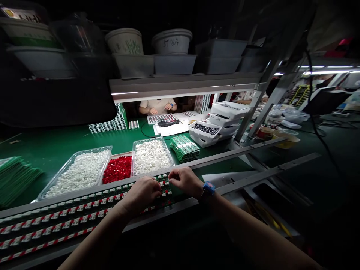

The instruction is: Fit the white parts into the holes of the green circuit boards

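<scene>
Head view: your left hand [143,192] is over the circuit boards [70,222], fingers curled; your right hand [186,180] is at the row's right end, fingers bent. Can't tell if either pinches anything. Boards run between metal rails [216,161] along the near side of your green bench [120,139]. Just beyond: white parts [152,156], red parts [117,168], stacked boards [185,148]. Shelf [185,83] overhead holds tubs [172,42]; co-worker [157,107] sits opposite; room dark, striplights [334,71] at right.
</scene>
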A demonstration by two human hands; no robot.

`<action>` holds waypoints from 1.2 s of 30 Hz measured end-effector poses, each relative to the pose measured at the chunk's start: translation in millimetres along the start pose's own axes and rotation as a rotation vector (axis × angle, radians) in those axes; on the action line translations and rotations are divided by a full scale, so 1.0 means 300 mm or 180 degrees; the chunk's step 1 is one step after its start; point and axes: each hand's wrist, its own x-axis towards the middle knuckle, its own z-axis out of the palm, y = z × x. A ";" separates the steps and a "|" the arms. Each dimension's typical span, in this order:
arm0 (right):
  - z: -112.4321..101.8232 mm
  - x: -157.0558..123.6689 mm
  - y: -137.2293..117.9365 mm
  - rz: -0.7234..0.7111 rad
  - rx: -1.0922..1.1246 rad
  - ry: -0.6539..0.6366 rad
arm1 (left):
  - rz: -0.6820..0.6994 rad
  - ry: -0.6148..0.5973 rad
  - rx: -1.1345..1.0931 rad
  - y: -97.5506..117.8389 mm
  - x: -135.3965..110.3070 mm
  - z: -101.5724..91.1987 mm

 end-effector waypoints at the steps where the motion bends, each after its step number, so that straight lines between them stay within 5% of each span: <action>1: 0.001 0.004 -0.008 -0.0068 -0.0151 -0.0005 | -0.0005 0.0010 0.0029 0.003 0.000 0.001; 7: 0.007 0.018 -0.033 -0.0193 -0.0723 -0.0150 | 0.0033 0.0308 -0.0034 0.012 -0.009 0.001; 16: 0.016 0.036 -0.021 -0.0233 -0.0797 -0.0272 | -0.0582 0.1004 -0.1500 -0.006 -0.097 0.001; 27: 0.017 0.043 -0.010 -0.0292 -0.0526 -0.0257 | -0.1067 0.1187 -0.2375 -0.086 -0.207 0.005; 36: -0.004 0.028 -0.024 -0.0379 -0.0575 -0.0176 | -0.1282 0.1440 -0.2437 -0.100 -0.264 0.029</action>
